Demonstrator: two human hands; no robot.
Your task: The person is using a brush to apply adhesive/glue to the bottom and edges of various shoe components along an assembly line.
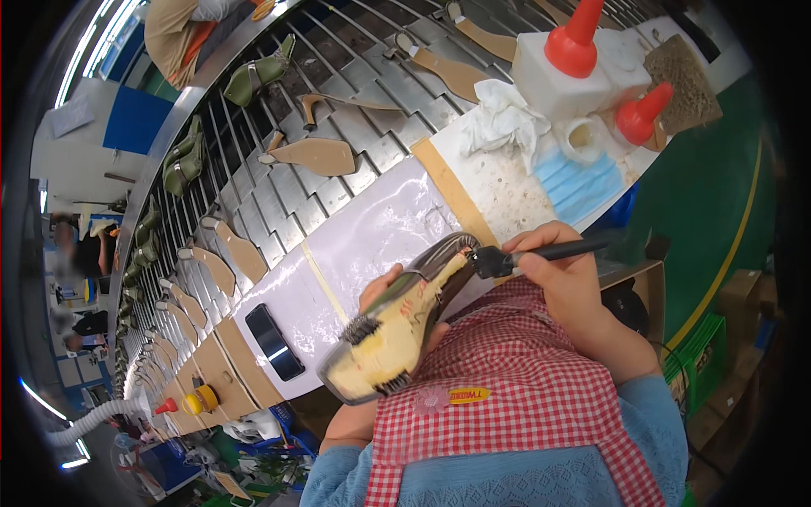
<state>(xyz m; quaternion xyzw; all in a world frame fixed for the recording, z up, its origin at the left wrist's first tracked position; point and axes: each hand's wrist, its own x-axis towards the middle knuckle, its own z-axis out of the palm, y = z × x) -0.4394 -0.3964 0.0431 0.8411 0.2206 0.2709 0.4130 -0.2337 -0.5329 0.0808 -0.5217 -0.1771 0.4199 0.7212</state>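
A dark olive shoe upper on a last is held underside up in front of my apron, toe end toward the lower left. Its bottom is pale yellow with reddish marks and dark gathered edges. My left hand is closed around it from beneath, with most of its fingers hidden behind the shoe. In my right hand is a black-handled brush, gripped by the handle. The brush head meets the heel end of the shoe.
A metal slat conveyor carries tan shoe soles and green shoes. On the white bench surface lies a phone. At right are a white bottle with a red nozzle, an open jar, crumpled tissue and a blue mask.
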